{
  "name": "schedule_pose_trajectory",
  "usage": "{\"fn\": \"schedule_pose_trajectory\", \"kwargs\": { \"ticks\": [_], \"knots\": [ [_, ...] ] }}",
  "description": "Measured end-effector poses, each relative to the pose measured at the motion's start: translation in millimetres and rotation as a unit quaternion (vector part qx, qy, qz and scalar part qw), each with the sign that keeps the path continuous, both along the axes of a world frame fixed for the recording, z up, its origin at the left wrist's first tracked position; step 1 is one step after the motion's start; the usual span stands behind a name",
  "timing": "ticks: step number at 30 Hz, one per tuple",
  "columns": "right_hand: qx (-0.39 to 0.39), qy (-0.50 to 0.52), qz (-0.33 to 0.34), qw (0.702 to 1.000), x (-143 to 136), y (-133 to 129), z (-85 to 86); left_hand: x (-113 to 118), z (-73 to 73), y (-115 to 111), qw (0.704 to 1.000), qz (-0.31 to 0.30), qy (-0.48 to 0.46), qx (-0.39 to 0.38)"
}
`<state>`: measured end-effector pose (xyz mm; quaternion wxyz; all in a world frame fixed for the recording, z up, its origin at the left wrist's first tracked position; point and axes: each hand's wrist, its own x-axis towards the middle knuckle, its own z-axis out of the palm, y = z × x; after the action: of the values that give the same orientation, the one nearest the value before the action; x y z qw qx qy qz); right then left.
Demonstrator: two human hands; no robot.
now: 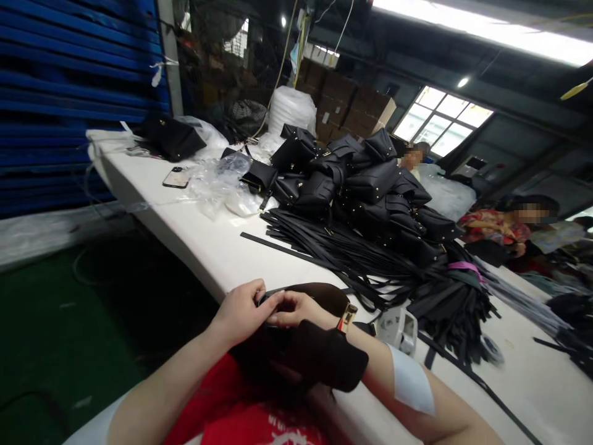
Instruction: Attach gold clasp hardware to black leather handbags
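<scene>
A black handbag point(319, 355) with a gold clasp point(348, 316) is held in front of my red shirt, at the near edge of the table. Its flap stands raised, showing a dark brown side. My left hand point(241, 312) is closed on the bag's edge, fingers curled in. From the other side my right hand point(299, 309) pinches the same edge, its wrist passing between flap and body. Both sets of fingertips meet there, and the small part between them is hidden.
A heap of black handbags point(352, 179) covers the white table point(204, 228). Long black straps point(319, 247) lie before it. Also on the table are a white plastic dispenser point(396, 327), a phone point(176, 177) and clear plastic bags point(222, 185). Two people sit beyond, at right.
</scene>
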<state>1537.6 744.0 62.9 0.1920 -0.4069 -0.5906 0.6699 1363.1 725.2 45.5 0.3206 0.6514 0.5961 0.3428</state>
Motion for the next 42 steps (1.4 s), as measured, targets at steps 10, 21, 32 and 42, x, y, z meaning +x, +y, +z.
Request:
{"fn": "schedule_pose_trajectory", "kwargs": {
  "ticks": [10, 21, 32, 42],
  "knots": [
    [0.045, -0.056, 0.122, 0.990, 5.4, -7.5, 7.4, -4.8, 2.0, 2.0, 0.996, -0.075, 0.008, -0.036],
    [0.003, 0.053, -0.024, 0.998, -3.8, -16.1, 9.6, -8.7, -5.7, 8.5, 0.999, -0.042, -0.013, -0.006],
    [0.032, -0.026, 0.021, 0.999, 0.7, -10.2, 2.5, -8.7, -2.5, 7.6, 0.999, -0.050, -0.015, -0.005],
    [0.092, -0.033, 0.089, 0.991, -4.0, -11.2, 10.9, -8.1, -2.2, 8.9, 0.998, -0.050, -0.033, -0.010]
  ]
}}
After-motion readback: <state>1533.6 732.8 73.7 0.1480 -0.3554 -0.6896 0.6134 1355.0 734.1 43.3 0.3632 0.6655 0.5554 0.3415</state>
